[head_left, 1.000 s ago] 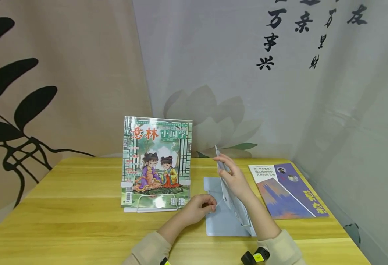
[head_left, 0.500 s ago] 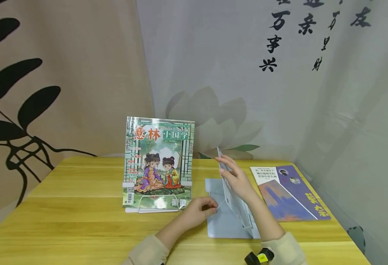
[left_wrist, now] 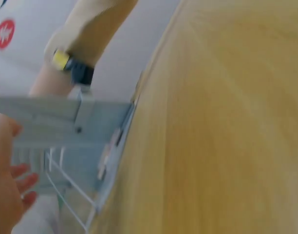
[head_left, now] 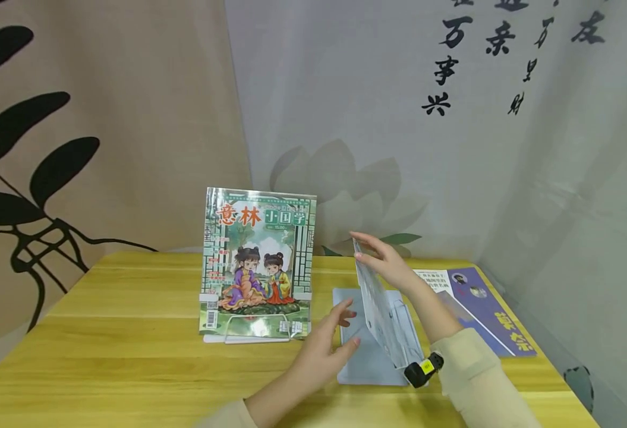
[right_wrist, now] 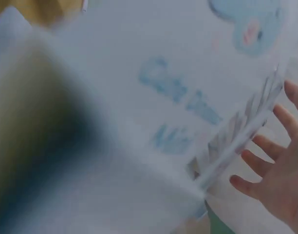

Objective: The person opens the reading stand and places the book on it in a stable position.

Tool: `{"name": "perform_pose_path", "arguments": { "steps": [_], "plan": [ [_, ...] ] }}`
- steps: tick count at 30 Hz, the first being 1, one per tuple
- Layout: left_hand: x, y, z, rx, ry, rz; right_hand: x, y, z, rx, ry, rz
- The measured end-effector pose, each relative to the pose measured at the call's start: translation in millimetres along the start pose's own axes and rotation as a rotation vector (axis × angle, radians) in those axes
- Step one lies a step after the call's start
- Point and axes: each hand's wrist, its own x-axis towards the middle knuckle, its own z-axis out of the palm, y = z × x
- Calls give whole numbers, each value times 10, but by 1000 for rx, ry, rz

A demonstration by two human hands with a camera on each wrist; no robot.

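From the head view, the pale-blue folding book stand [head_left: 361,371] lies on the wooden table [head_left: 104,333], right of the Yilin magazine [head_left: 257,261]. Your right hand [head_left: 387,260] has its fingers extended at the top edge of the raised panel [head_left: 380,315], thumb just below, likely steadying a loosely hinged part. Your left hand [head_left: 324,345], fingers parted and holding nothing, hovers by the base. Side clips [head_left: 303,295] and a front wire [head_left: 257,315] presumably stop the upright magazine sliding. A strip of wood separates base from far table edge; more stretches left of the magazine. Your right forearm [head_left: 436,303] crosses the purple book [head_left: 495,309], so that side is tighter.

In the left wrist view, blurred, your loose fingers are near the stand; contact can't be told. White wires [left_wrist: 71,179] slant beside it.

In the right wrist view, your spread fingers reach the slatted edge [right_wrist: 236,127] beside blue lettering [right_wrist: 176,90]; no closed grip shows.
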Motion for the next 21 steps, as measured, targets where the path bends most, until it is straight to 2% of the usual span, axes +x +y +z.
{"name": "perform_pose_path", "arguments": {
  "steps": [4, 7, 13, 21],
  "plan": [
    [22, 159, 54, 133, 106, 213, 43, 41, -22, 30, -61, 30],
    [56, 197, 89, 222, 154, 298, 51, 60, -11, 39, -58, 36],
    [121, 202, 65, 265, 214, 358, 3, 69, -20, 2, 1, 67],
    [162, 170, -26, 330, 284, 378, -251, 163, -149, -80, 112, 116]
  ]
}}
